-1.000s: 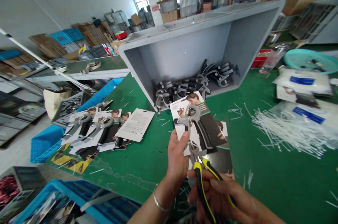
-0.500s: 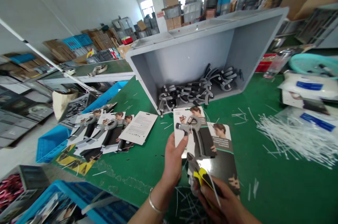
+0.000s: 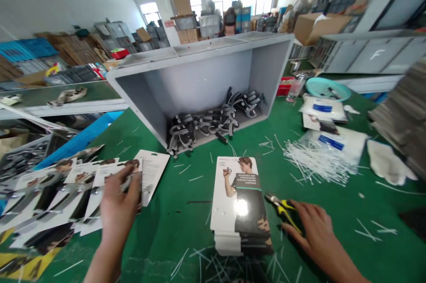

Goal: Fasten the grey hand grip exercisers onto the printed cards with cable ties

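My left hand (image 3: 120, 201) is at the left, its fingers curled on a grey hand grip strengthener fixed to a printed card, at the end of a row of similar carded grips (image 3: 63, 198). The hand covers most of that grip. A white card (image 3: 156, 172) lies partly behind it. On the right, yellow-and-black cutting pliers (image 3: 282, 207) lie on the table with their handles spread. My right hand (image 3: 314, 227) is over the handle ends, thumb and fingers apart. Between my hands sits a stack of printed cards (image 3: 238, 203), a bare one with punched holes on top.
A grey crate (image 3: 206, 81) on its side holds several loose hand grips (image 3: 213, 118). White cable ties (image 3: 316, 158) are heaped by plastic bags, with clipped bits scattered about. A white glove (image 3: 389, 161) and a turquoise basin (image 3: 328, 89) are at the right. A person (image 3: 229, 25) is behind the crate.
My left hand has carried the carded hand grip from above the stack to the row at left. My right hand has moved right and lowered the pliers onto the table. The view has turned right.
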{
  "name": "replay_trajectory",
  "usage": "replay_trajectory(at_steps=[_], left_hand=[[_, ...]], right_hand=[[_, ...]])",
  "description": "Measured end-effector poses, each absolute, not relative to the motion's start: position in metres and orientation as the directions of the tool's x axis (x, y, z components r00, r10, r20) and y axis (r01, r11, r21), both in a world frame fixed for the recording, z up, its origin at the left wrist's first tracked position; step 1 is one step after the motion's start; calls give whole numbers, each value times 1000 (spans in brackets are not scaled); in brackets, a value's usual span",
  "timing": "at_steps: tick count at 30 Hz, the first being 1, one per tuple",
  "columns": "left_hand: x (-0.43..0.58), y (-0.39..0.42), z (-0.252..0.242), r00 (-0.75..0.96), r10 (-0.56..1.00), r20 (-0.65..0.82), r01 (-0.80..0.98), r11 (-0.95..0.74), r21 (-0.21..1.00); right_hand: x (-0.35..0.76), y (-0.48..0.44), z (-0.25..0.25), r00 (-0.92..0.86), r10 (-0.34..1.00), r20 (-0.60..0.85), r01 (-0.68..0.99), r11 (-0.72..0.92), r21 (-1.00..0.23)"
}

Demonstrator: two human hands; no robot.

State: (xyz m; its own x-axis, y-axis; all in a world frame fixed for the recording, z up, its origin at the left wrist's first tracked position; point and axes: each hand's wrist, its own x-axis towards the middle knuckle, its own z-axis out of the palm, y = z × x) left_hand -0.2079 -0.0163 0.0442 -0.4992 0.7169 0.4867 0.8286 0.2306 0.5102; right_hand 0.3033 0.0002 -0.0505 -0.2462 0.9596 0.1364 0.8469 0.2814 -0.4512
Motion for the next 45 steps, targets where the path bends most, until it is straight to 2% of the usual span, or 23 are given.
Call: replay_trajectory(at_steps=[1,3,5,6,7,10,17,22,24,29,30,32,34,35,37,40,43,45], left_hand=[[-195,4,37,-393,818,421,843,138,519],[-173,49,25,-259,861,437,890,37,455],[-162,93,19,-293,808,511,933,126,336],[-160,112,18,-321,799,509,937,191,291],[-159,129,19,-344,803,488,936,254,242],[-157,164,21,-371,848,377,928,357,111],[-152,189,23,-359,889,284,928,372,8],[-109,170,8,-317,918,238,942,333,-29],[-84,155,-5,-289,930,227,954,300,-18],[-55,124,-3,-111,986,124,984,92,150],[-52,120,8,-78,987,141,982,52,180],[-43,111,35,-17,963,271,973,-46,225],[-25,100,61,152,906,396,927,-269,260],[-15,94,72,267,874,407,877,-395,273],[2,82,84,372,843,388,809,-500,311],[11,63,83,329,871,364,785,-467,406],[3,46,76,216,900,378,724,-407,556],[-2,37,73,166,907,388,688,-388,613]], right_hand=[[295,9,-43,-297,941,161,835,338,-434],[280,36,-23,-384,906,181,789,423,-444],[266,76,-2,-432,882,187,754,468,-462],[258,99,6,-435,891,131,770,443,-459],[249,124,13,-433,901,35,802,403,-440],[209,191,18,-480,875,-57,808,416,-418],[111,258,-8,-507,820,-265,849,422,-318],[136,265,-21,-513,803,-303,854,442,-274],[167,266,-17,-511,814,-276,854,446,-267],[239,246,22,-497,864,-81,844,458,-280],[245,236,33,-506,862,-35,831,475,-289],[249,213,55,-544,838,42,790,528,-312],[241,187,74,-629,771,106,705,622,-341],[236,174,83,-682,718,138,643,678,-356],[224,153,96,-762,619,189,522,761,-386],[214,137,108,-787,580,211,427,759,-492],[211,133,113,-748,638,185,410,662,-627],[208,130,114,-734,659,165,406,620,-671]])
